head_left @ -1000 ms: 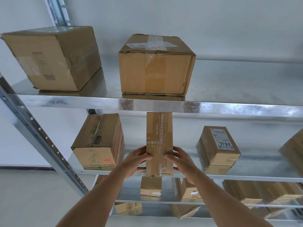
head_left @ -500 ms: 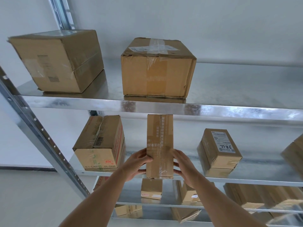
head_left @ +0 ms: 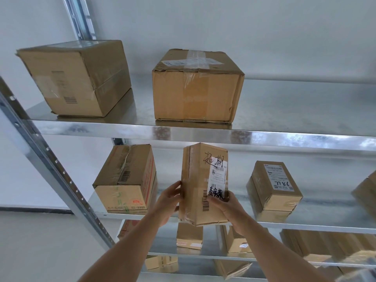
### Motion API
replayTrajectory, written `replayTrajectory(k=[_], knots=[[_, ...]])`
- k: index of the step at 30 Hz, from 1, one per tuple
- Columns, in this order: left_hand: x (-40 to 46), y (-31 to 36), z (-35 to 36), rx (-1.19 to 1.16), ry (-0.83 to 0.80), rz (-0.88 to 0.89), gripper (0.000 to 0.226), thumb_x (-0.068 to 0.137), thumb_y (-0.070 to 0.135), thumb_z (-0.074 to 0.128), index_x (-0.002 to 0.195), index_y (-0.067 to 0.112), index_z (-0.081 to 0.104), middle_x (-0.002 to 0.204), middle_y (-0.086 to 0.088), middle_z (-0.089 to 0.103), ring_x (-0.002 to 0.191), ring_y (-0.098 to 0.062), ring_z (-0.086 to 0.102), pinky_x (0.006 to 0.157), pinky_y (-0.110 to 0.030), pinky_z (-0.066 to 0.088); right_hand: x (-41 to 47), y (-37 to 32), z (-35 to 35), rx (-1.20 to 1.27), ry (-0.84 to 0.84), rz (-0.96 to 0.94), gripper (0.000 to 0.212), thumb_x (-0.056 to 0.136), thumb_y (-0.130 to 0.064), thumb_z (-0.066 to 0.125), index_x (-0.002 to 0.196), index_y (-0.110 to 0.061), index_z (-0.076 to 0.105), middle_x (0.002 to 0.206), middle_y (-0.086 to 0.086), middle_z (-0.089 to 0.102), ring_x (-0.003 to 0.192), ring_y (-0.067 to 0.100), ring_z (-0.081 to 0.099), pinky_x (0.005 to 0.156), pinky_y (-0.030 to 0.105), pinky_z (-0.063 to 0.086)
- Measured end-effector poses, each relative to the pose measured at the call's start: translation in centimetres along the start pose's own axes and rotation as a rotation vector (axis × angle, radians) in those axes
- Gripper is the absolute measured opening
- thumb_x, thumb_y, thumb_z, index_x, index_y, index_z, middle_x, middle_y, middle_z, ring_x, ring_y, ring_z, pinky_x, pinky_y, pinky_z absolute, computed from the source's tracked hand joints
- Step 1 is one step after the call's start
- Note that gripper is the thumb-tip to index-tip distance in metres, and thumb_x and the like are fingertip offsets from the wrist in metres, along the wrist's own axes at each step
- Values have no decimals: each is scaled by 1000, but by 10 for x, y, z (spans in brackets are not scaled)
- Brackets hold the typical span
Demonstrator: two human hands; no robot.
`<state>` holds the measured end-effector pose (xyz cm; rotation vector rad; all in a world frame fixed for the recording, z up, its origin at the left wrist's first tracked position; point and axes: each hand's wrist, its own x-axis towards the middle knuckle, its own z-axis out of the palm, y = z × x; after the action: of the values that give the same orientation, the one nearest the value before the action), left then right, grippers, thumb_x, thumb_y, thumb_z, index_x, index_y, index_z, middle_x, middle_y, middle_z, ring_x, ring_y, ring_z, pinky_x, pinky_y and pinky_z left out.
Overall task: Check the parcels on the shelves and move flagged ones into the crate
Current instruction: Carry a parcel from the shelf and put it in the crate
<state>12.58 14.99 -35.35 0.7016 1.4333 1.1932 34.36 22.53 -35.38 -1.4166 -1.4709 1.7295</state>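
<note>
I hold a tall narrow cardboard parcel (head_left: 198,180) upright at the front edge of the second shelf (head_left: 317,224). My left hand (head_left: 167,202) grips its left side, and my right hand (head_left: 223,204) holds its lower right face with the fingers laid over a barcode. The face turned toward me carries a white shipping label and black handwritten characters near the top and on the label. No crate is in view.
Two big boxes (head_left: 77,78) (head_left: 197,86) sit on the top shelf (head_left: 203,132). On the second shelf stand a taped box (head_left: 126,180) at left and a labelled small box (head_left: 274,190) at right. Lower shelves hold several more parcels (head_left: 189,236). A steel upright (head_left: 50,165) slants at left.
The parcel has been turned in my hands, so its labelled, handwritten face now shows instead of the plain taped side. My right hand has shifted onto the front face.
</note>
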Motion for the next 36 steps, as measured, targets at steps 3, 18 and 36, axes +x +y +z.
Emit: replayTrajectory(k=[3, 18, 36], knots=[[3, 3, 5, 157, 80, 44, 56, 103, 5, 58, 151, 33, 50, 145, 14, 56, 126, -15, 56, 110, -45, 50, 0, 1, 1, 19, 61, -45, 59, 82, -24, 86, 130, -18, 51, 117, 2, 70, 102, 20, 70, 71, 26, 57], [5, -7, 5, 191, -83, 23, 41, 103, 24, 58, 142, 35, 56, 126, 6, 74, 124, -22, 63, 107, -46, 51, 8, 10, 0, -10, 129, -81, 43, 93, -24, 75, 131, -24, 55, 124, -3, 66, 108, 23, 67, 81, 44, 63], [12, -6, 5, 174, -74, -1, 41, 103, 21, 57, 141, 37, 55, 124, 5, 75, 123, -21, 62, 97, -39, 48, 8, 7, 2, -24, 122, -72, 45, 95, -28, 73, 135, -25, 52, 129, -2, 64, 107, 22, 67, 64, 30, 59]])
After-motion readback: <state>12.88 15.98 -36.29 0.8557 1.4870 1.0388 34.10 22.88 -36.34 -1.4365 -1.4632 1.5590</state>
